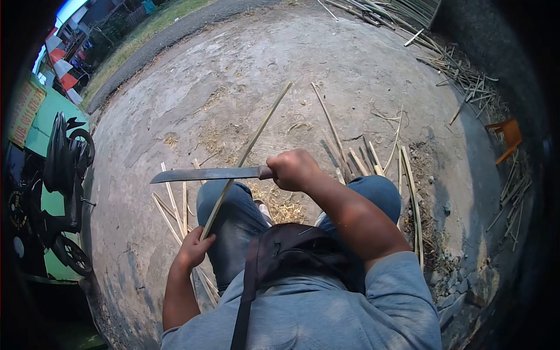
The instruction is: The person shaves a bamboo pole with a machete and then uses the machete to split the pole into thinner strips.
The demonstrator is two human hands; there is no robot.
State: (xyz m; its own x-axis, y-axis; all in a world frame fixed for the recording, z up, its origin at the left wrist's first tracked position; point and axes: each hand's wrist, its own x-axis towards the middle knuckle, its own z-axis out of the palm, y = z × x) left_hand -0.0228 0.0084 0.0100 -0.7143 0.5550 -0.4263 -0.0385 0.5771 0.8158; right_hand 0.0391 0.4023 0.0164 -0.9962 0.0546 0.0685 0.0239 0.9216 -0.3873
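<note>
My right hand [294, 169] is wrapped round the handle of a machete [204, 174], whose long blade points left above my knee. The blade crosses a bamboo strip [256, 133] and overlaps it in this view. Low on the left, my left hand [195, 248] grips the near end of that strip, which slants up and away to the right over my left leg. Pale shavings [286, 209] lie on the ground between my feet. A black bag [303, 254] rests across my lap.
Cut bamboo strips [169, 204] lie beside my left leg, and more strips [413, 198] lie to my right. A bamboo pile [466, 79] runs along the right wall, near an orange plastic piece [506, 140]. At the left stands a motorbike [67, 192].
</note>
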